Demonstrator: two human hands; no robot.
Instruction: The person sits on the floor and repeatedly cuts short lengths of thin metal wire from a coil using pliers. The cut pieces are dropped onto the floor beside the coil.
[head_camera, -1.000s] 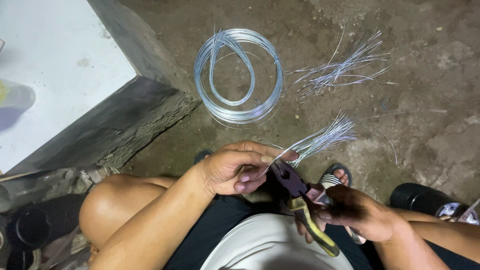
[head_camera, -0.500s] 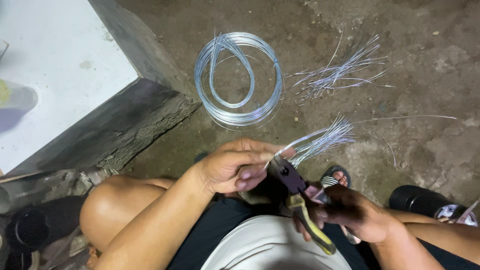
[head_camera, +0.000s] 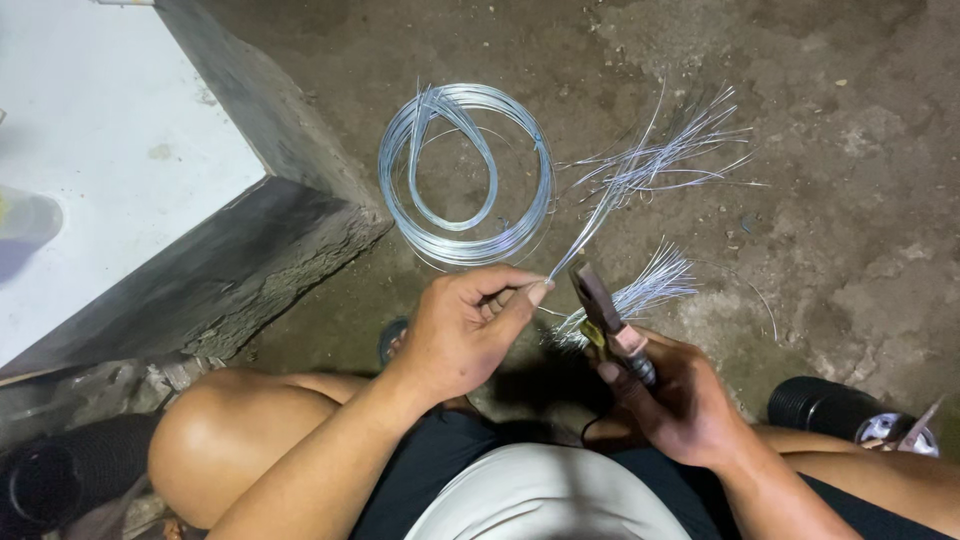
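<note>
I look down on a dirt floor (head_camera: 820, 260) with a pale slab (head_camera: 110, 190) raised at my left, edged by a rough grey curb (head_camera: 270, 250). No packages, labels or signs show here that I can make out. A coil of silver wire (head_camera: 465, 175) lies flat on the floor ahead of me, just beside the curb's corner. To its right, a loose scatter of cut wire lengths (head_camera: 660, 155) fans across the dirt, and a smaller bundle of cut pieces (head_camera: 640, 292) rests nearer my knees. A black ribbed tube (head_camera: 825, 408) lies at the far right, another dark one (head_camera: 60, 475) at the lower left.

My left hand (head_camera: 465, 335) is curled, thumb and forefinger pinched on the near end of a single wire strand (head_camera: 590, 225) that runs up and away toward the scatter. My right hand (head_camera: 680, 400) is clenched around the handles of pliers (head_camera: 600, 300), whose dark nose points up, just beside the pinched strand and right of my left fingertips (head_camera: 538, 292). Whether the nose touches the strand, I cannot tell.
</note>
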